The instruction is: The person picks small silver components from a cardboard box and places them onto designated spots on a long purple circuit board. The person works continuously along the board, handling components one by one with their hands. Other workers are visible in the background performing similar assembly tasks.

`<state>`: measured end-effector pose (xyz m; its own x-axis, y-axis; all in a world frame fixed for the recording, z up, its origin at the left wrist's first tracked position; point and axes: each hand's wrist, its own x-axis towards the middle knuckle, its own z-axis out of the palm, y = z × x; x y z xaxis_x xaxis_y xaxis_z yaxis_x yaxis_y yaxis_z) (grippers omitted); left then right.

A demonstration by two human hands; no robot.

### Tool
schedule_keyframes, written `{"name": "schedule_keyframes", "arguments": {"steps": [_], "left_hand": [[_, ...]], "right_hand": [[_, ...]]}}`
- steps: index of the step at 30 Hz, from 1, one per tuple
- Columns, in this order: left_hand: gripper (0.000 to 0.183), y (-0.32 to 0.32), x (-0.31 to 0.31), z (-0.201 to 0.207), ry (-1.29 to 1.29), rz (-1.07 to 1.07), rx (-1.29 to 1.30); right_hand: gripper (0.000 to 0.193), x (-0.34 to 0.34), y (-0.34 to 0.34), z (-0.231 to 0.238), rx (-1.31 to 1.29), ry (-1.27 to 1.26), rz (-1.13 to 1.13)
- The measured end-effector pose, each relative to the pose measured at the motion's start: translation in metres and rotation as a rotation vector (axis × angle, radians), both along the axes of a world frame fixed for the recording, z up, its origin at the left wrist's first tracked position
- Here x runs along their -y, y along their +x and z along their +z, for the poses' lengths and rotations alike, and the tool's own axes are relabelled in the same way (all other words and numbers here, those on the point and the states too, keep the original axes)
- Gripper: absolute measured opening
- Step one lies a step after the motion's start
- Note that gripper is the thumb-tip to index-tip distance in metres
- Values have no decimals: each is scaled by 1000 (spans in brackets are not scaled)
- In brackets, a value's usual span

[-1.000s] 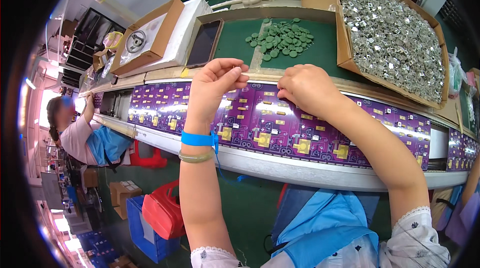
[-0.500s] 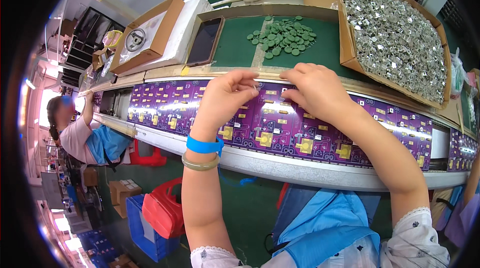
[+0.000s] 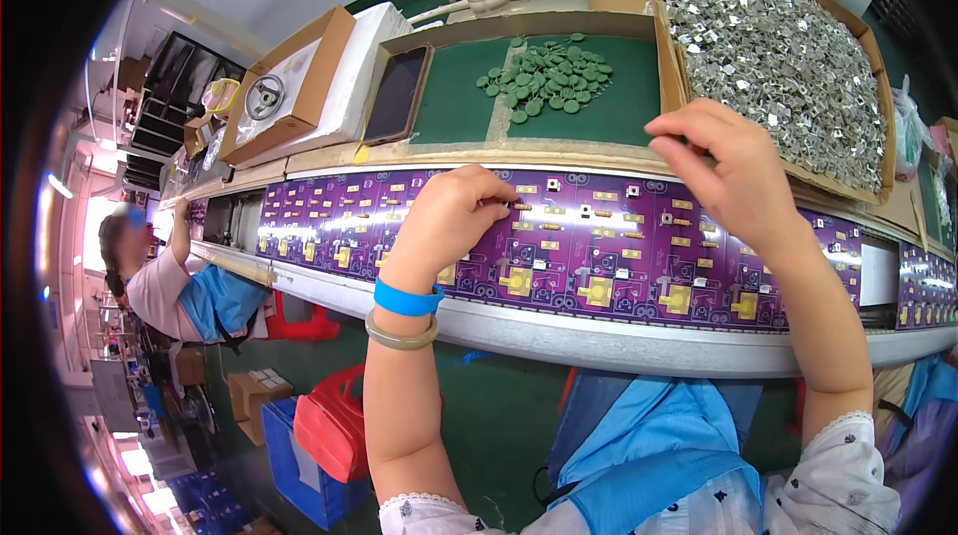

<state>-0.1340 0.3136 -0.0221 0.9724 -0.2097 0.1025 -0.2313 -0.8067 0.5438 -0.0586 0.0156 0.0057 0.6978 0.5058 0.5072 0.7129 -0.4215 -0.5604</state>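
Purple circuit boards [image 3: 559, 248] lie in a long row in the metal track in front of me, fitted with yellow blocks, banded resistors and small white parts. My left hand [image 3: 449, 219] is over the boards left of the middle, thumb and fingertips pinched together close to the surface; whatever lies between them is too small to make out. Raised above the far edge of the track, my right hand [image 3: 726, 171] has its index finger and thumb slightly apart, with nothing visible between them. It is close to a cardboard box [image 3: 671, 66] heaped with small silvery metal parts [image 3: 773, 51].
Green disc-shaped components with leads [image 3: 549, 76] are piled on the green shelf. Left of them are a dark phone [image 3: 397, 96] and a carton [image 3: 309, 76] holding a reel. A wooden ledge [image 3: 579, 154] edges the track. Another person [image 3: 150, 270] sits at the far left.
My right hand has lifted off the boards and moved right toward the metal parts. My left hand remains pinched low over the boards. The boards beneath have shifted slightly left in view.
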Motion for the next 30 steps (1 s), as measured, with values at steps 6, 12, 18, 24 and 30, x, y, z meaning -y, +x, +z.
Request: {"name": "schedule_keyframes", "arguments": {"steps": [6, 12, 18, 24, 30], "left_hand": [[24, 4, 4, 6, 22, -6, -94], [22, 32, 45, 37, -9, 14, 149], [10, 104, 146, 36, 128, -186, 570], [11, 147, 197, 23, 449, -13, 666], [6, 154, 200, 18, 405, 37, 691]], "right_hand": [[14, 40, 16, 12, 8, 42, -112], [18, 83, 55, 10, 29, -186, -275], [20, 73, 69, 3, 18, -398, -252], [20, 62, 82, -15, 129, -391, -315], [22, 62, 76, -8, 50, -368, -288]]}}
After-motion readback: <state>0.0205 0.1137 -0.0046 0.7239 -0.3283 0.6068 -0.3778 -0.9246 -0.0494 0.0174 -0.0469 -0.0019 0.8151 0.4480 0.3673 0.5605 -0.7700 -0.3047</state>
